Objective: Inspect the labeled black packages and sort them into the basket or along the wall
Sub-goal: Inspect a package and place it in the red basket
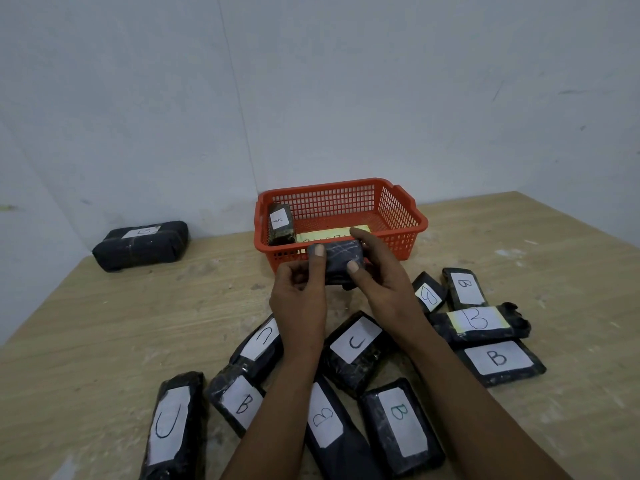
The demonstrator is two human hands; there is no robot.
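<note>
Both hands hold one black wrapped package in the air just in front of the red basket; its label faces away from me. My left hand grips its left end with the thumb on top. My right hand grips its right end, fingers curled over the far side. Inside the basket a package labeled A leans against the left wall beside a yellow paper. A large black package labeled D lies by the wall at the far left.
Several black packages labeled B and C lie scattered on the wooden table near me, such as a C package between my forearms and a B package at the right. White walls meet in a corner behind the basket.
</note>
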